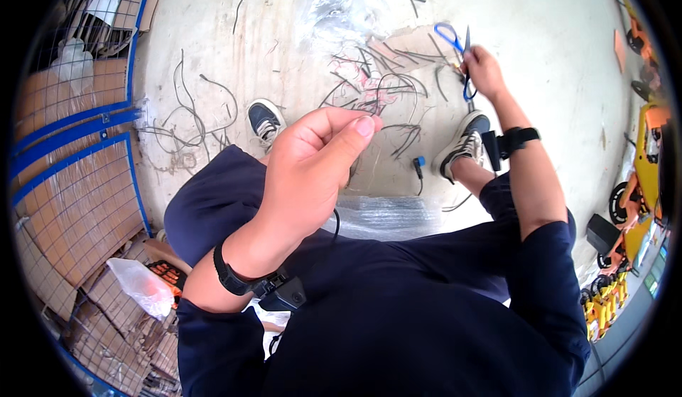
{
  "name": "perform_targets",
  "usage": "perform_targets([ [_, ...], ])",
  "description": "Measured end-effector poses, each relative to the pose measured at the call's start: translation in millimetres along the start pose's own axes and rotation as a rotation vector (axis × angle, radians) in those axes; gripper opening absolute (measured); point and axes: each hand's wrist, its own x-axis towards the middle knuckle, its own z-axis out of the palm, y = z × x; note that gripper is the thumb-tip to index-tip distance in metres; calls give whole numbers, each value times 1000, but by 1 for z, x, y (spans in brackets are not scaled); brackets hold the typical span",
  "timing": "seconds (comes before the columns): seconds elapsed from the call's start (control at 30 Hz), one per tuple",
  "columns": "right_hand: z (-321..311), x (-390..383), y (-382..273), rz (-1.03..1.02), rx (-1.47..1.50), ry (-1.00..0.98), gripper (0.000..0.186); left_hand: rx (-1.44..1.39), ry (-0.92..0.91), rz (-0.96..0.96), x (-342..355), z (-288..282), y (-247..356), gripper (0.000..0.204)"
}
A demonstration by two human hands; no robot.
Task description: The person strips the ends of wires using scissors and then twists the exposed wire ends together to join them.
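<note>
My left hand (pixel 309 159) is at the centre, thumb and index finger pinched on a thin dark cable (pixel 336 223), which hangs below the hand; its end at the fingertips is mostly hidden. My right hand (pixel 482 73) grips blue-handled scissors (pixel 447 34) at the upper right, blade tip upward. Between my shoes, short cut black cable pieces (pixel 398 56) and thin pink wires (pixel 369 84) lie scattered on the pale floor (pixel 199 41). A blue-and-black connector (pixel 419 164) with a short cable lies below them.
A blue wire-mesh cage (pixel 82 205) of flattened cardboard stands left. Loose cables (pixel 185 113) lie beside my left shoe (pixel 265 120). Crumpled clear plastic (pixel 334 9) is ahead; a bubble sheet (pixel 391 216) lies beneath my legs. Yellow-and-orange wheeled items (pixel 632 212) line the right.
</note>
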Motion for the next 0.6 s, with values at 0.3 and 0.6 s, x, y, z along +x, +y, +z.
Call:
perform_targets([
  [0.3,-131,-150,-218,-369,150,-158,21,-358,-282,-58,-14,8,2,26],
  [0.6,-80,-190,-233,-776,81,-226,14,-272,-366,-54,-26,12,11,34],
])
